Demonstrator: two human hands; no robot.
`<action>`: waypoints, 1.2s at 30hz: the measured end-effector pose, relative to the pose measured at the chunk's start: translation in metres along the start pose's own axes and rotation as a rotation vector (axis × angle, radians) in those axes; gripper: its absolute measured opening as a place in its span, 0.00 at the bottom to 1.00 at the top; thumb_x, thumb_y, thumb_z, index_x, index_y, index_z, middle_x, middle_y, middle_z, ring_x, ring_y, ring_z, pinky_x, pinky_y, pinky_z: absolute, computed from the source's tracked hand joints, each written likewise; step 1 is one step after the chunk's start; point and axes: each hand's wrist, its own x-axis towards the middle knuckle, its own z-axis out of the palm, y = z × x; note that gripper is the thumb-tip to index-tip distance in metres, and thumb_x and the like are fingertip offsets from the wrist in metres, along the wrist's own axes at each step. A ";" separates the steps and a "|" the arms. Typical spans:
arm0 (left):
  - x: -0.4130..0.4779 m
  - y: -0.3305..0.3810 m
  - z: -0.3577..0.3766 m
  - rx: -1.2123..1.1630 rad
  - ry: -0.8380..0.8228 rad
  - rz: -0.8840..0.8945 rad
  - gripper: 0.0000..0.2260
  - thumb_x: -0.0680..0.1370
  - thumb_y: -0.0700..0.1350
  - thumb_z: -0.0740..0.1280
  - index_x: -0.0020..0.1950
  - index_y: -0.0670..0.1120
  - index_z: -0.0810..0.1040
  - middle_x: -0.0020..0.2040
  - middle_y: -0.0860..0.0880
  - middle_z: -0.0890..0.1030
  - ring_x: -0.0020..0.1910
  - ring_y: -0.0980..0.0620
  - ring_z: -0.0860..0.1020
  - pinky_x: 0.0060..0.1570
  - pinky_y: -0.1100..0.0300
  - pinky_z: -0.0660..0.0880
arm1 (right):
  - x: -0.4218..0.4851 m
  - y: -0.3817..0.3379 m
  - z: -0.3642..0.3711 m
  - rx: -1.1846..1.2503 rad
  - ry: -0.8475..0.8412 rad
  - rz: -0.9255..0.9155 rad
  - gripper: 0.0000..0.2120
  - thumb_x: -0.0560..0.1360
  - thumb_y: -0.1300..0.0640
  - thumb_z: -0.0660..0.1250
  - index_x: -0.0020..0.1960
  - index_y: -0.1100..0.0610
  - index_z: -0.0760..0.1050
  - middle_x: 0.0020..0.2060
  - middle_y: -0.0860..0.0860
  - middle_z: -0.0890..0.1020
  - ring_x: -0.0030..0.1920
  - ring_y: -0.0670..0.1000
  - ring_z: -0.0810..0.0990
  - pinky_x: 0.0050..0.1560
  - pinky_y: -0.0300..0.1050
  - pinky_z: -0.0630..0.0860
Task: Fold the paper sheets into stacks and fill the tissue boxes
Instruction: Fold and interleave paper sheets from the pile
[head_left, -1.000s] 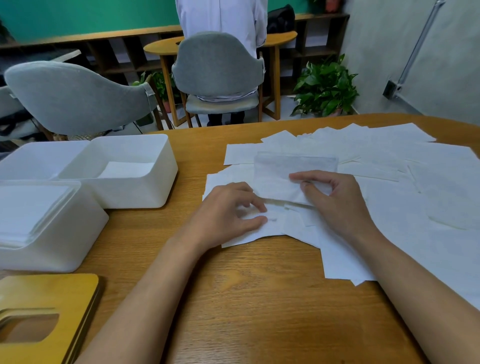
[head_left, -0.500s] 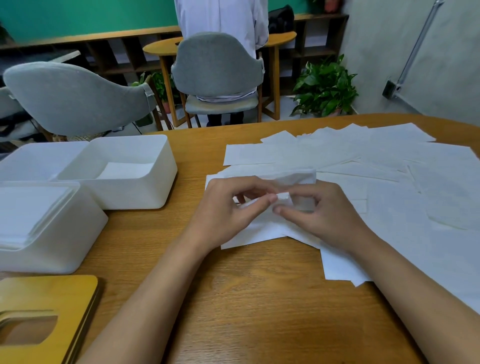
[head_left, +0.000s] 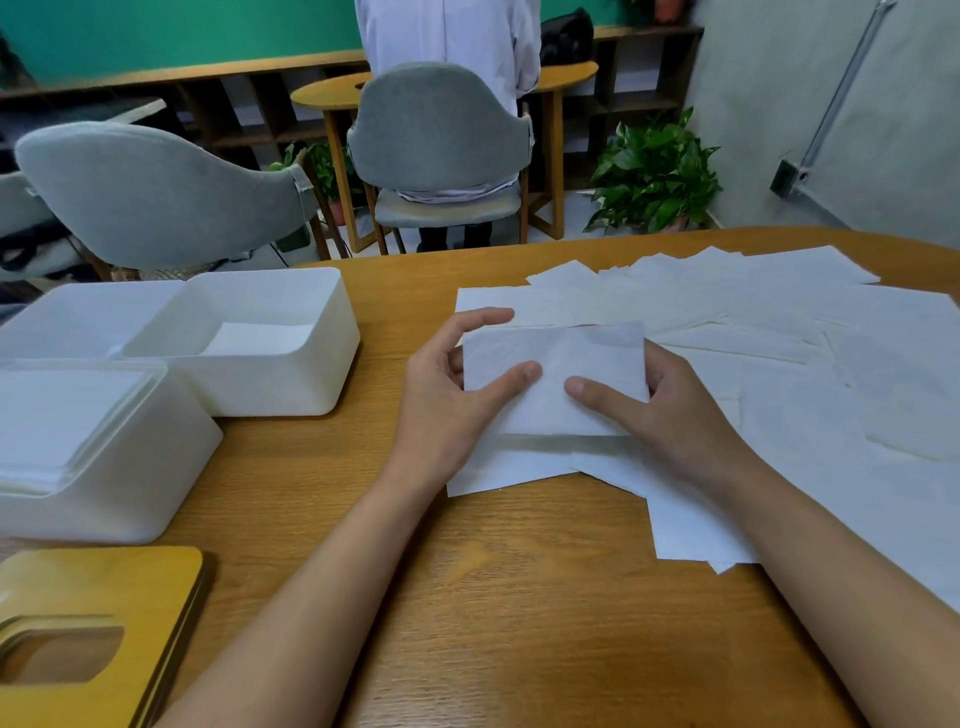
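1. Wooden lid (head_left: 104, 587) w/ slot cut-out lies flat at the near-left edge of the surface (head_left: 519, 597), off any box. Prob. parked there so the boxes are open for filling.
2. Near tissue box (head_left: 156, 483), just behind the lid, holds a stack of folded sheets close to the rim. Looks about full.
3. Mid-surface, both hands hold one folded sheet (head_left: 550, 410), raised just off the papers below and tilted toward the camera.
   - Left hand (head_left: 441, 415): grip clamped on the sheet's left edge. Thumb on the front face, index arched over the top-left corner, other fingers behind.
   - Right hand (head_left: 685, 426): grip clamped on the right edge. Thumb on the front, fingers hidden behind the paper.
   - Thumbs are near each other, not touching.
   - Two-sided hold likely keeps the thin paper flat and edges squared, ready for another crease or for carrying over.
4. Far tissue box (head_left: 291, 384), left of the hands, has only a low stack at its bottom. Plenty of room, so prob. the destination.
5. Loose sheets (head_left: 805, 389) overlap across the right side, unfolded. Many are left, so the job is far from done.
6. Beyond the surface are grey chairs (head_left: 156, 197), a person (head_left: 447, 36) at another table, and a potted plant (head_left: 654, 171).
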 end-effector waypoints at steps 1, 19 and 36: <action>0.000 0.000 0.001 0.004 -0.006 0.002 0.20 0.74 0.42 0.80 0.64 0.52 0.81 0.51 0.53 0.86 0.48 0.54 0.85 0.43 0.58 0.83 | 0.000 0.000 0.001 0.007 -0.008 -0.013 0.18 0.76 0.49 0.74 0.65 0.41 0.79 0.56 0.39 0.85 0.56 0.41 0.84 0.49 0.36 0.81; 0.001 -0.007 0.004 0.011 -0.193 -0.097 0.22 0.83 0.51 0.71 0.74 0.67 0.70 0.74 0.57 0.73 0.70 0.54 0.77 0.67 0.46 0.78 | 0.004 0.006 0.001 -0.147 0.106 -0.099 0.38 0.77 0.55 0.75 0.79 0.40 0.59 0.69 0.26 0.63 0.63 0.17 0.61 0.56 0.14 0.58; 0.005 -0.015 -0.002 0.496 -0.018 0.219 0.25 0.74 0.50 0.80 0.66 0.56 0.72 0.59 0.58 0.74 0.52 0.56 0.76 0.45 0.66 0.74 | 0.008 0.012 -0.009 -0.118 0.137 -0.052 0.12 0.80 0.63 0.71 0.55 0.47 0.87 0.54 0.39 0.87 0.60 0.38 0.81 0.64 0.37 0.75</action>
